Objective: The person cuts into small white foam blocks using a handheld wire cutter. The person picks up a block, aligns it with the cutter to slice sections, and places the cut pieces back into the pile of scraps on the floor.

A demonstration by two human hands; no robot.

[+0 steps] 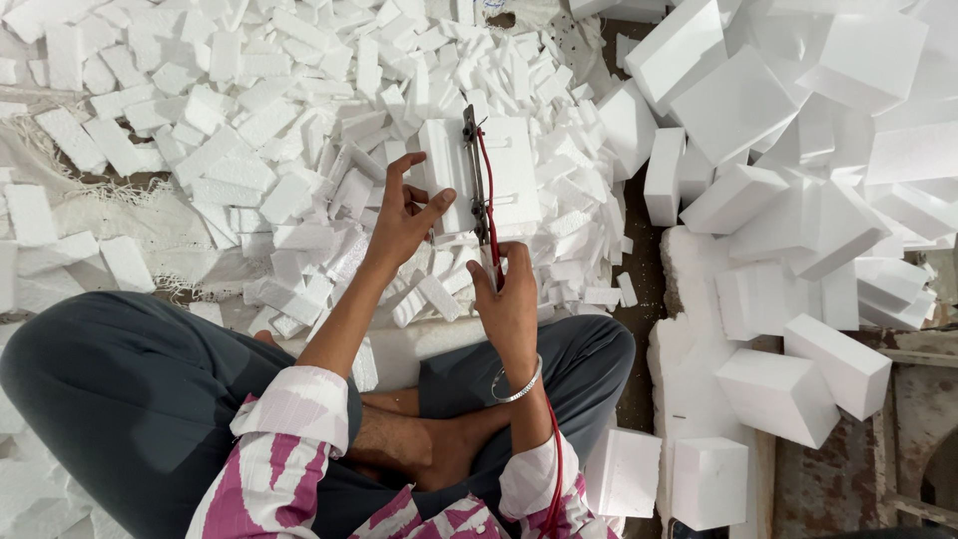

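While a person is sitting cross-legged at the bottom of the frame, a white foam block (479,178) is being gripped at its left edge by the left hand (402,222), just above centre. A metal cutting bar (475,172) with a red cord (547,469) is being pressed along the block by the clenched right hand (509,299); the cut seems partway through. Cut foam pieces (249,130) are lying heaped at upper left, while many uncut foam blocks (798,200) are waiting at right.
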